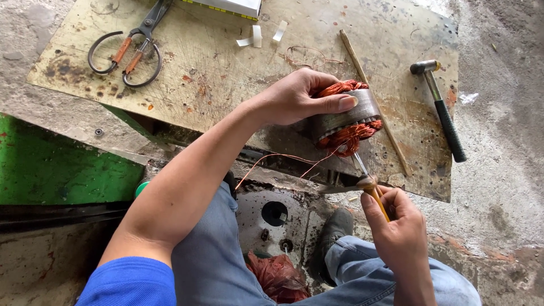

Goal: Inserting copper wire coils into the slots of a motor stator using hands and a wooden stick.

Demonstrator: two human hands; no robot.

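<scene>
the left hand (297,99) is clamping the stator (345,118) steady on the table (226,73); the right hand (396,226) is closing around a yellow-handled tool (371,190), picking at its copper winding (348,137).

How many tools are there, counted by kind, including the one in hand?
Scissors: 1
Hammer: 1
Yellow-handled tool in the right hand: 1
Total: 3
The left hand holds the copper-wound stator, not a tool.

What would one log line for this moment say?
left hand: holds motor stator | right hand: yellow-handled tool at copper winding | hammer: idle
</scene>
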